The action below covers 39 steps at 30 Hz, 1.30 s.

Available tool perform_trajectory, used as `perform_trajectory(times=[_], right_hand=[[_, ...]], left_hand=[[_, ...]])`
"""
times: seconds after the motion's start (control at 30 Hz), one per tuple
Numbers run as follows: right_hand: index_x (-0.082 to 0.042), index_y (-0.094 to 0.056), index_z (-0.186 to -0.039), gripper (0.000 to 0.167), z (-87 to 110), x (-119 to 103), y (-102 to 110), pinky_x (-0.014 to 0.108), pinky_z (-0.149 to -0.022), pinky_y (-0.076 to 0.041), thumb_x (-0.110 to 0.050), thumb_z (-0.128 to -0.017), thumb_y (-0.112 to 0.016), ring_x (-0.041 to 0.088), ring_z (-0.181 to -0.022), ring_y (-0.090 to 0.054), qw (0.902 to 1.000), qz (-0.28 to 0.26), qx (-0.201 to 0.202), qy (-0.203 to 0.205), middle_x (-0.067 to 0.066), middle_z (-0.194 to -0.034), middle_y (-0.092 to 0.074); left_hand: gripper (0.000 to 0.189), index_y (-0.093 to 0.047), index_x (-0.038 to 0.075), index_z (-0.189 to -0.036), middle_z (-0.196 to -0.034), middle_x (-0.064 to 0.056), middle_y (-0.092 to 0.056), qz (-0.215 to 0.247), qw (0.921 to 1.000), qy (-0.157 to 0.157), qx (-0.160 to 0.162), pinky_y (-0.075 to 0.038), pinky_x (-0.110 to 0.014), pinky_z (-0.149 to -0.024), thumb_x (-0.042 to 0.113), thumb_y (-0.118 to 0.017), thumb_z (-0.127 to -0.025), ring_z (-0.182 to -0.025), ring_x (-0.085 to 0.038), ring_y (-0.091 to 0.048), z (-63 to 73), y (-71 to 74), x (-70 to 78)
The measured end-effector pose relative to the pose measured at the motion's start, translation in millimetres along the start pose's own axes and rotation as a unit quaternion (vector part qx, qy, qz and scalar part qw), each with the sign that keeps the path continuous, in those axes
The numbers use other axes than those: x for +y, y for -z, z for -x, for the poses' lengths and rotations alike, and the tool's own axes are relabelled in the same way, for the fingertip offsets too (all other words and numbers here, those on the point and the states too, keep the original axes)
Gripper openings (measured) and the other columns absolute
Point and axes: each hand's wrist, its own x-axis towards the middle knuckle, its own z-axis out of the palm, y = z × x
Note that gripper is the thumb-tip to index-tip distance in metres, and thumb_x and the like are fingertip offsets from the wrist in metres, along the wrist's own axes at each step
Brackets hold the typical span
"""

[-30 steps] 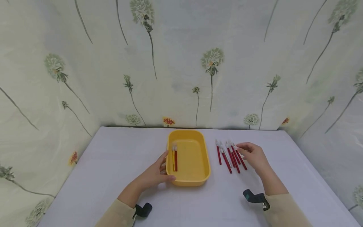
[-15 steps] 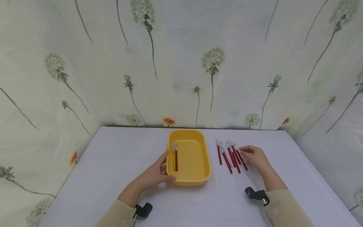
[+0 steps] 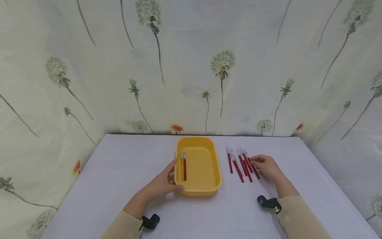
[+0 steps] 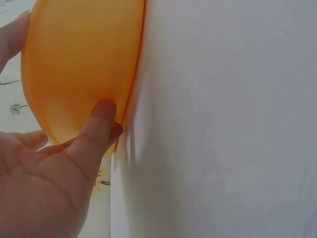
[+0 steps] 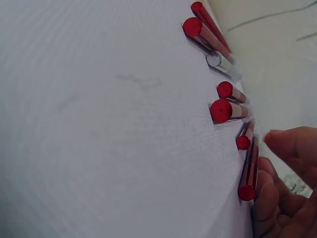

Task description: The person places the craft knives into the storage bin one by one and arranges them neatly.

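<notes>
My left hand (image 3: 163,181) grips the left side of a yellow plastic tray (image 3: 204,167), thumb at its near corner. In the left wrist view, fingertips (image 4: 103,110) press against the tray's outer wall. Two paintbrushes, one yellow (image 3: 182,169) and one red (image 3: 185,170), lie side by side in the tray. To its right, several red-handled paintbrushes (image 3: 238,171) lie loosely side by side on the table. My right hand (image 3: 267,167) is at the rightmost paintbrush (image 5: 249,181), thumb and forefinger apart in the right wrist view. Whether it touches the brush I cannot tell.
A clear-handled paintbrush (image 5: 218,61) lies among the red ones. The white-covered table (image 3: 128,156) ends at a wall of dandelion-patterned cloth (image 3: 185,83). Small black cameras, such as the right one (image 3: 268,202), sit at both wrists.
My right hand has shifted slightly right, then back left and toward me, beside the rightmost paintbrush. The left hand, tray and brushes stay where they were.
</notes>
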Motion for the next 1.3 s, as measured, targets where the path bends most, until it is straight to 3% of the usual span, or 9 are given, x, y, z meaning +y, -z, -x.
perform_trajectory(times=[0.27, 0.53, 0.73, 1.3], right_hand=[[-0.002, -0.066, -0.124, 0.029, 0.4, -2, -3, 0.039, -0.082, -0.051, -0.018, -0.1, -0.061, 0.036, -0.111, -0.057, 0.9996, 0.027, -0.001, 0.01, 0.025, -0.13, -0.059], [0.0, -0.068, -0.121, 0.029, 0.8, -3, 0, 0.032, -0.071, -0.048, -0.014, -0.096, -0.066, 0.029, -0.097, -0.057, 0.9984, 0.042, -0.004, 0.038, 0.024, -0.118, -0.064], [0.0, -0.065, -0.126, 0.034, -2.8, -3, 4, 0.03, -0.067, -0.05, -0.014, -0.095, -0.067, 0.024, -0.087, -0.057, 0.9985, 0.049, -0.012, 0.023, 0.021, -0.114, -0.065], [0.001, -0.064, -0.127, 0.035, 0.9, -10, 6, 0.03, -0.068, -0.053, -0.012, -0.094, -0.068, 0.022, -0.083, -0.062, 0.9982, 0.058, -0.016, -0.002, 0.022, -0.109, -0.068]], left_hand=[[0.111, -0.009, 0.027, -0.162, -0.163, -0.013, -0.026, 0.008, 1.0, 0.0, -0.001, -0.041, -0.049, -0.11, 0.03, -0.085, -0.081, -0.142, -0.032, -0.04, 0.4, 0.4, -0.8], [0.113, -0.009, 0.029, -0.162, -0.163, -0.014, -0.025, -0.003, 1.0, 0.005, 0.005, -0.04, -0.05, -0.11, 0.034, -0.086, -0.08, -0.142, -0.033, -0.04, 1.8, 0.1, 0.2], [0.112, -0.009, 0.03, -0.162, -0.163, -0.014, -0.024, 0.001, 1.0, 0.003, 0.003, -0.039, -0.051, -0.111, 0.033, -0.085, -0.08, -0.143, -0.033, -0.039, 1.3, 0.2, 0.5], [0.111, -0.009, 0.029, -0.162, -0.163, -0.014, -0.025, 0.006, 1.0, -0.003, 0.0, -0.04, -0.05, -0.11, 0.031, -0.085, -0.081, -0.143, -0.033, -0.039, 1.3, 0.4, 0.1]])
